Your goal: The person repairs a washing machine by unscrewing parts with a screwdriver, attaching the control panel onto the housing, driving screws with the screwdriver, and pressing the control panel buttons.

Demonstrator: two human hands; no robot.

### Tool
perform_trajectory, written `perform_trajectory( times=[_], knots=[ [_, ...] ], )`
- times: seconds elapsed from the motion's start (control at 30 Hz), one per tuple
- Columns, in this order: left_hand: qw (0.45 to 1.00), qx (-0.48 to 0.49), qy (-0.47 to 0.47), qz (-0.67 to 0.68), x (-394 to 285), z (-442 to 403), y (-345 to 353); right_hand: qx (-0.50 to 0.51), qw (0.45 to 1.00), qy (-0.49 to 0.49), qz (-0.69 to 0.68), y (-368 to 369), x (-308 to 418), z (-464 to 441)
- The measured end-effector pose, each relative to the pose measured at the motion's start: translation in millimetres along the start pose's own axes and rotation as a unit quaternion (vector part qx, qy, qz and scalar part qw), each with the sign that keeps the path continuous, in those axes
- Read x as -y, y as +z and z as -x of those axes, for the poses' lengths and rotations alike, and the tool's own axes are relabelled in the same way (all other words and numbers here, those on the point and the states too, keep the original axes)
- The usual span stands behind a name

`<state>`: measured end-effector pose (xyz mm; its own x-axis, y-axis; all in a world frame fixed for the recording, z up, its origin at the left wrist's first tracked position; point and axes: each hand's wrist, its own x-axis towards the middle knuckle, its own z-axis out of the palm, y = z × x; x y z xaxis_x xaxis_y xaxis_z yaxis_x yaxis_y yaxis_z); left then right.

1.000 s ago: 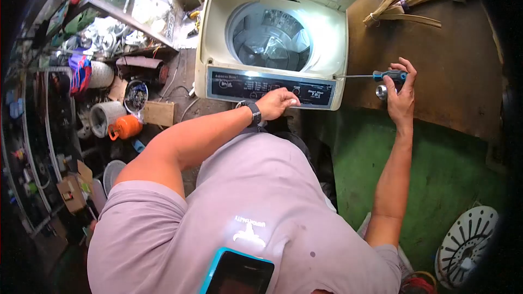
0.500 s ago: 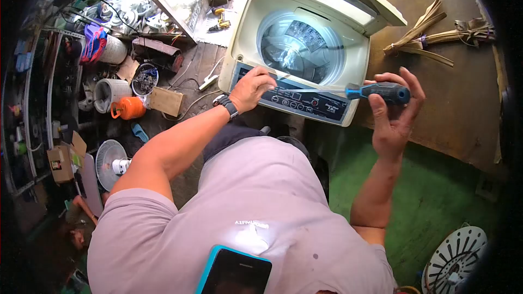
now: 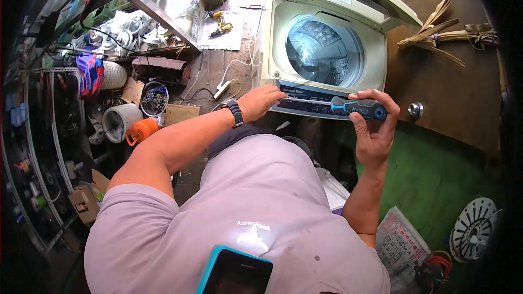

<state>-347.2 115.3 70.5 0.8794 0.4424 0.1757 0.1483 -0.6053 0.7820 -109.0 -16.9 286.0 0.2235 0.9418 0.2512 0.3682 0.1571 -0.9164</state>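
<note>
R hand (image 3: 373, 140): grip closed on blue-and-black plastic-handled screwdriver (image 3: 360, 109), shaft across dark rect. ctrl panel (image 3: 320, 110) of cream top-load washer (image 3: 280, 49). L hand (image 3: 258, 103): grip at shaft tip; opening unclear.

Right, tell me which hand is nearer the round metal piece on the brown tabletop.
The right hand: it holds the screwdriver just left of the metal piece. The left hand is farther left, at the left end of the control panel.

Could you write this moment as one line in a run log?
right hand: gripping screwdriver | left hand: at shaft's far end | washing machine: lid open
</note>
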Motion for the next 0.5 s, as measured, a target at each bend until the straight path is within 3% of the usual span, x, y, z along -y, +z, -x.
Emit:
perform_trajectory(
  times=[0.23,0.5],
  knots=[
    [0.998,0.044,0.032,0.008,16,4,-17,0.024,0.994,-0.04,0.103,26,17,-8],
    [0.994,0.085,0.068,-0.009,24,5,-19,0.049,0.991,-0.043,0.119,29,21,-15]
  ],
)
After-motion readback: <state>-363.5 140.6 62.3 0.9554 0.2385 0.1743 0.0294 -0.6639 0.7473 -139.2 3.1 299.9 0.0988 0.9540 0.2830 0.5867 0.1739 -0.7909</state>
